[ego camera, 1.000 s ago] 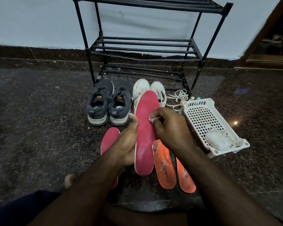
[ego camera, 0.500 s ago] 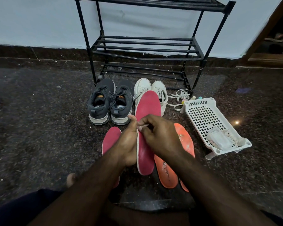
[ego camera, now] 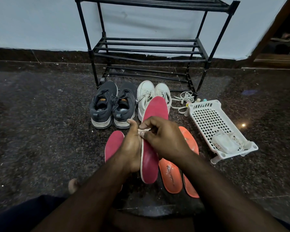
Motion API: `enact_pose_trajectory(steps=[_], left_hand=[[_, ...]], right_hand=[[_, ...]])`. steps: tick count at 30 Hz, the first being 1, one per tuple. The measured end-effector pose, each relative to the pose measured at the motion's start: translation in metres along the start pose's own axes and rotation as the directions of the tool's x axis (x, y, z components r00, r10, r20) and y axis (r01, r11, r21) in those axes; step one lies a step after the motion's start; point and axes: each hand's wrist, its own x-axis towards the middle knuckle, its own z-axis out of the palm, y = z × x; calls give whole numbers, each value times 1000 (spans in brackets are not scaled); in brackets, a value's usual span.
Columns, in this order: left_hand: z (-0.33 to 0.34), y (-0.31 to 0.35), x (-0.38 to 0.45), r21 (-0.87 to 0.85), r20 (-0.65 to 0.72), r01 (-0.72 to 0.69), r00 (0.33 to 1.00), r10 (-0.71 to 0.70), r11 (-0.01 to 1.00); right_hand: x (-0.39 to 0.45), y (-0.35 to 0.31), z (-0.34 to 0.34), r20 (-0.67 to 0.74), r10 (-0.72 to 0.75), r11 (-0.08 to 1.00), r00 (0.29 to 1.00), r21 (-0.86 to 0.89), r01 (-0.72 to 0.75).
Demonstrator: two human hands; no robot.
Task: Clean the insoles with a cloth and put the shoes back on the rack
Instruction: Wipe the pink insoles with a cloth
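Observation:
My left hand (ego camera: 131,148) grips a pink-red insole (ego camera: 155,113) by its left edge and holds it up above the floor. My right hand (ego camera: 164,139) pinches a small pale cloth (ego camera: 143,130) and presses it against the middle of that insole. A second pink-red insole (ego camera: 113,145) lies on the floor to the left, and two orange insoles (ego camera: 171,174) lie to the right, partly under my right arm. Dark grey sneakers (ego camera: 112,104) and white sneakers (ego camera: 151,92) stand side by side before the black shoe rack (ego camera: 147,49).
A white perforated plastic basket (ego camera: 209,121) lies at the right with a pale packet in its near end. Loose white laces (ego camera: 182,97) and small bottles sit beside it. The floor is dark speckled stone; a doorway opens at far right. My foot (ego camera: 73,185) shows at bottom left.
My right hand has slid with the cloth from the insole's upper part leftward and down to its middle, close to my left thumb. The upper orange insole is now uncovered.

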Motion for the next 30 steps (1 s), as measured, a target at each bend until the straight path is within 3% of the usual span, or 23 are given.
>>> enact_pose_trajectory(steps=[5,10,15,19,22,25,30], left_hand=[[3,-6,7,89,10,-63,998,62,994],[1,0,5,51,70,-46,997,43,998],[-3,7,5,115,69,-100,993,92,988],[1,9,0,154,-24,-92,995,97,984],[3,8,-1,108,-63,-105,992,113,989],[3,8,-2,83,-98,-137,985,145,987],[-3,5,4,61,-116,-231,965,237,971]], right_hand=[[6,0,-2,-127,61,988,990,150,-42],[4,2,-8,127,64,928,990,357,-106],[11,-1,-44,-23,158,853,987,507,-125],[12,7,-46,-67,147,932,987,344,-116],[10,10,-34,-100,-9,999,995,-46,4],[10,14,-20,19,-182,934,983,-308,179],[11,19,-9,86,-182,881,979,-428,202]])
